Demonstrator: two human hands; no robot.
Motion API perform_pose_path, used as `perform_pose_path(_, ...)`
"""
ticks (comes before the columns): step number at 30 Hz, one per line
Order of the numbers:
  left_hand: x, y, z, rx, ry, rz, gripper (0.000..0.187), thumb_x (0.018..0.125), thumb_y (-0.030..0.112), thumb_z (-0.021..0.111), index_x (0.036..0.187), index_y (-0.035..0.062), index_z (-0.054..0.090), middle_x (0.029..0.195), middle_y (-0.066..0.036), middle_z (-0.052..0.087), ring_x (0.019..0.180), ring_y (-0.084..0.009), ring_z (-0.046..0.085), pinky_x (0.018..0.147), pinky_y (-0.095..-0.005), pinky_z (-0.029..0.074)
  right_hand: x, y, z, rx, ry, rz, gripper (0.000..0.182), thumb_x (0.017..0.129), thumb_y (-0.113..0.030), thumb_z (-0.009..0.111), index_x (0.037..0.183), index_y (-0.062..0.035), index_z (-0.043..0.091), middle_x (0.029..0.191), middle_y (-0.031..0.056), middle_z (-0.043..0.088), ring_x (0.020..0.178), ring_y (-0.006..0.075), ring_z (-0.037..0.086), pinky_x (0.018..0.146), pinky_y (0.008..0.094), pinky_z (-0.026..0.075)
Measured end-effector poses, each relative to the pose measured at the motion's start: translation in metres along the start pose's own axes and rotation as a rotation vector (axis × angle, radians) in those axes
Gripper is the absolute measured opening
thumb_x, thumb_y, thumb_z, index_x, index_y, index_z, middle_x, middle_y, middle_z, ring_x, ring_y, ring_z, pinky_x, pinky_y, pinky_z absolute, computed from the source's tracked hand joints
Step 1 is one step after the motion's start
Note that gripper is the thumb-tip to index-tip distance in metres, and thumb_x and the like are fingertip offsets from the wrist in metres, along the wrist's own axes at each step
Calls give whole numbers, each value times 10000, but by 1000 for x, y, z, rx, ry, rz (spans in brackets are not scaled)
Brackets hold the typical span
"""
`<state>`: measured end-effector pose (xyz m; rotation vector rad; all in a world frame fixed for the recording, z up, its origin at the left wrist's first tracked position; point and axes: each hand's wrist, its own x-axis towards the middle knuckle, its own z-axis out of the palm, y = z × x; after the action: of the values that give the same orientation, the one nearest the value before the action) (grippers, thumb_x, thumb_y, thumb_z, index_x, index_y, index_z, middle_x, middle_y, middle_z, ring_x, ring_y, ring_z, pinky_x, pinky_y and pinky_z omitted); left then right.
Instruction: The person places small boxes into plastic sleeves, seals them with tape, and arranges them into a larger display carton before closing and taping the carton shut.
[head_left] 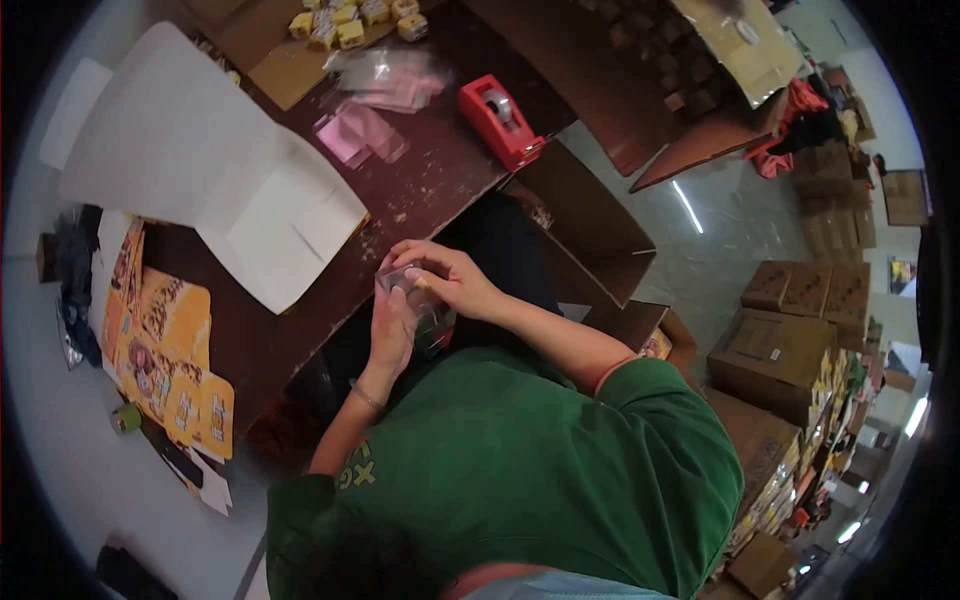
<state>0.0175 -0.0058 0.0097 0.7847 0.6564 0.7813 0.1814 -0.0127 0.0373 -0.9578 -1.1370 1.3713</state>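
A small clear plastic packet is held between both hands, above my lap and close to the table's edge. My left hand has its fingers closed on the packet's near left side. From the right, my right hand bends over the top of it, fingers and thumb pressed on the plastic. What lies inside the packet is too small to tell. Pink and clear plastic bags lie on the dark red table, beside a red tape dispenser.
Small yellow boxes sit at the table's far side. A white open carton sheet and printed orange card lie to the left. An open cardboard box stands right of my legs; stacked cartons stand farther right.
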Motion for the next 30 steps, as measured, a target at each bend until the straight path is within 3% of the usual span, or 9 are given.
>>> perform_pose_path(2, 13, -6, -5, 102, 10, 52, 651, 1021, 285, 498, 1544, 78, 170, 1376, -124, 448, 1292, -220, 467, 1030, -375, 447, 7, -26, -14, -134, -5, 52, 504, 879, -84, 683, 1341, -47, 487, 1277, 109, 553, 1129, 171, 577, 930, 334, 485)
perform_pose_path(5, 19, 57, 24, 486, 32, 33, 618, 1041, 277, 458, 1552, 74, 176, 1441, -138, 413, 1297, -224, 445, 1084, -349, 379, 24, -78, -27, -921, 10, -330, 855, 703, -73, 792, 1442, -102, 361, 1418, 173, 420, 1088, 298, 595, 899, 391, 517)
perform_pose_path(9, 41, 34, 7, 93, -29, -90, 633, 1014, 417, 507, 1499, 60, 313, 1435, -79, 437, 1292, -205, 462, 1063, -356, 406, 34, -51, -18, -1092, -316, -648, 858, 750, -191, 779, 1491, -175, 347, 1476, 173, 374, 1129, 360, 572, 950, 421, 486)
perform_pose_path(11, 48, 23, 14, -145, -17, -103, 583, 1016, 410, 504, 1466, 65, 368, 1435, -61, 443, 1298, -199, 455, 1023, -333, 436, 44, -76, -38, -944, -490, -353, 771, 809, -273, 752, 1473, -164, 376, 1443, 170, 430, 1116, 350, 576, 966, 428, 471)
perform_pose_path(14, 69, 12, 15, -198, 48, -232, 342, 1031, 365, 465, 1212, 85, 544, 1257, -47, 537, 1121, -219, 573, 839, -350, 515, 93, -116, -105, -901, -271, -453, 375, 834, -265, 750, 1153, -88, 666, 1118, 92, 681, 1043, 288, 628, 962, 412, 468)
perform_pose_path(15, 78, 17, 26, -181, 140, -237, 298, 1029, 361, 446, 1054, 88, 562, 1137, -51, 577, 1013, -235, 602, 809, -380, 516, 114, -117, -134, -903, -30, -477, 319, 853, -204, 725, 1140, -75, 670, 1137, 110, 673, 1022, 282, 639, 918, 388, 492)
perform_pose_path(18, 115, 23, 31, -415, 21, -203, 322, 1023, 377, 427, 993, 84, 558, 1055, -68, 594, 975, -238, 599, 766, -375, 505, 186, -99, -246, -732, 501, -156, 315, 896, -197, 692, 1177, -55, 671, 1079, 83, 707, 991, 165, 652, 889, 299, 502)
perform_pose_path(26, 190, 4, 41, -458, 53, 26, 395, 1023, 440, 378, 1032, 79, 539, 1002, -120, 563, 893, -278, 587, 676, -368, 501, 345, -100, -478, -1282, 520, -277, 439, 912, -323, 679, 1261, -64, 617, 1192, 110, 663, 1098, 206, 619, 923, 353, 497)
perform_pose_path(30, 197, 9, 41, -393, -60, 46, 439, 1017, 469, 373, 1064, 65, 539, 1021, -144, 554, 906, -314, 573, 623, -376, 510, 430, -123, -539, -1469, 543, -118, 436, 923, -350, 664, 1256, -72, 615, 1178, 99, 662, 1073, 205, 625, 907, 355, 505)
